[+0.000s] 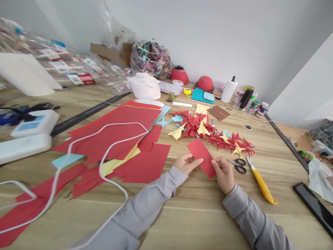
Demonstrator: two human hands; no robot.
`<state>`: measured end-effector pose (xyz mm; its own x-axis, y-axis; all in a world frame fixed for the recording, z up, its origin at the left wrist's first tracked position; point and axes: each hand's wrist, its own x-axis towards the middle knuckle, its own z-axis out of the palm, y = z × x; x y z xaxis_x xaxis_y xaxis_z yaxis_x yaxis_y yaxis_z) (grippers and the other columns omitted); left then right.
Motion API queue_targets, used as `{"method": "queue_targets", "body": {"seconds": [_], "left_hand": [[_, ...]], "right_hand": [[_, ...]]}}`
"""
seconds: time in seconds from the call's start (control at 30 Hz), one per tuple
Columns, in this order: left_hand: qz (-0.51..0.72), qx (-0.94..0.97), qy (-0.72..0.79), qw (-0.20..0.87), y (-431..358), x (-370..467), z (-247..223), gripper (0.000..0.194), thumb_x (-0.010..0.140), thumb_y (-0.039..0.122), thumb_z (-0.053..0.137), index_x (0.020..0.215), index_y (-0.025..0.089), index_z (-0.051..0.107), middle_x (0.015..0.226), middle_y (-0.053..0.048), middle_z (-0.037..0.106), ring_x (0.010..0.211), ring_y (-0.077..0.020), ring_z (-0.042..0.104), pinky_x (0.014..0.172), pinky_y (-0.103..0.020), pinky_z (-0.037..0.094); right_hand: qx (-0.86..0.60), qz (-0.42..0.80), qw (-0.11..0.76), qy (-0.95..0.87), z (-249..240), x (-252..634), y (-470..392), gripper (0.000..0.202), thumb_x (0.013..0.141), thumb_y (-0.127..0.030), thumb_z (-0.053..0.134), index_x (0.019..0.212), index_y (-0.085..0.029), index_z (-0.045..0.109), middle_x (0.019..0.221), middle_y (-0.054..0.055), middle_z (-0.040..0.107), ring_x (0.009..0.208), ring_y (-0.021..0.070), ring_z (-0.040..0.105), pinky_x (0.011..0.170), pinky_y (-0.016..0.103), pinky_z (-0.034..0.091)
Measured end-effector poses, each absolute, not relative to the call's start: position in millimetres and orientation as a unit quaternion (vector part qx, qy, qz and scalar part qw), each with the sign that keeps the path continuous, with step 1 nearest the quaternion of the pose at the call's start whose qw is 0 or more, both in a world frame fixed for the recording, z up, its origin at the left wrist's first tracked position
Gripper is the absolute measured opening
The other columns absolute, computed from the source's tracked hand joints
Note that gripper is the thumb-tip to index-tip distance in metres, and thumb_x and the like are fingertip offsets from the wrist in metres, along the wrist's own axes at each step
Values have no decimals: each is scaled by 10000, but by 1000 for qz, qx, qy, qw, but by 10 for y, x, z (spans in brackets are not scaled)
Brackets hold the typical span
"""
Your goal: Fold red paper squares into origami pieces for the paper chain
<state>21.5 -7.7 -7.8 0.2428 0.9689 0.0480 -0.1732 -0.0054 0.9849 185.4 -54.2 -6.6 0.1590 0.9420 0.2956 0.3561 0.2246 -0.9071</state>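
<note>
Between my two hands is a small red paper rectangle [201, 154], tilted and raised a little off the wooden table. My left hand [186, 164] pinches its left edge, thumb on top. On the lower right edge, my right hand [223, 173] grips it between thumb and fingers. Just beyond lies a pile of folded red paper stars [194, 123], with a few yellow and light blue folded pieces among them. Black-handled scissors [239, 166] and a yellow utility knife [262, 184] rest to the right of my right hand.
Large red sheets [117, 130] and cut pieces spread to the left, with a white cable [105, 156] looped across them. A black phone [313, 206] lies at the right edge. Along the back stand a white bottle [229, 91], jars and a stuffed clear bag [151, 58].
</note>
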Motion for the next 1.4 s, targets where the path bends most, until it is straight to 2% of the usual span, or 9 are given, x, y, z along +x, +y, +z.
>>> {"method": "queue_targets", "body": {"seconds": [0.07,0.3,0.47,0.57,0.67,0.77,1.0,1.2,1.4], "left_hand": [[481,498,392,606,-138,282,-12,311,631,423,720,598,118,669,560,-51,665,434,-127,565,445,-241,489],[557,314,451,622,71,329,167,363,462,404,788,555,108,601,436,-9,591,313,-106,478,312,-225,399],[540,354,453,614,59,426,108,351,507,418,751,561,110,591,417,-2,577,291,-97,463,281,-200,338],[486,400,454,631,-5,468,23,329,535,403,742,580,114,592,396,5,555,260,-89,424,268,-201,294],[497,407,417,643,-29,462,-10,316,509,340,778,663,112,622,512,-14,628,393,-110,537,379,-211,415],[500,401,371,672,-25,422,24,410,487,303,806,806,102,645,705,-46,693,530,-127,605,471,-219,474],[461,358,297,756,-44,367,128,567,497,336,829,962,117,589,943,-82,689,506,-93,601,432,-201,489],[469,366,288,750,-10,376,104,636,452,366,849,963,116,566,964,-104,688,432,-79,578,379,-199,470],[470,373,279,749,16,371,40,612,514,356,826,1012,118,560,974,-103,684,461,-88,594,391,-205,478]], "right_hand": [[-540,343,521,-565,-63,1816,-548,291,797,-462,568,715,-183,573,532,-20,575,449,102,484,425,215,368],[-537,426,535,-494,-37,1870,-512,353,729,-524,619,696,-183,533,532,5,629,398,118,539,415,235,435],[-583,285,585,-486,-33,1928,-497,304,826,-481,511,783,-181,538,697,41,653,564,142,603,535,274,492],[-587,179,530,-585,-7,1881,-534,278,826,-420,536,975,-186,547,919,85,639,796,188,625,661,326,516],[-542,112,436,-710,31,1785,-584,355,750,-377,645,1047,-203,559,1032,104,607,984,237,577,818,392,499],[-527,97,419,-733,55,1721,-619,308,781,-336,616,1055,-206,566,1017,102,623,968,229,584,842,400,498],[-537,248,454,-667,58,1724,-662,320,802,-328,596,1093,-196,573,971,91,680,837,202,652,727,345,551],[-484,425,509,-570,72,1706,-659,295,784,-335,626,1047,-205,596,984,77,696,914,216,659,832,392,539],[-466,469,541,-521,90,1726,-642,272,740,-343,670,979,-217,643,988,53,704,917,210,661,851,388,533]]}}
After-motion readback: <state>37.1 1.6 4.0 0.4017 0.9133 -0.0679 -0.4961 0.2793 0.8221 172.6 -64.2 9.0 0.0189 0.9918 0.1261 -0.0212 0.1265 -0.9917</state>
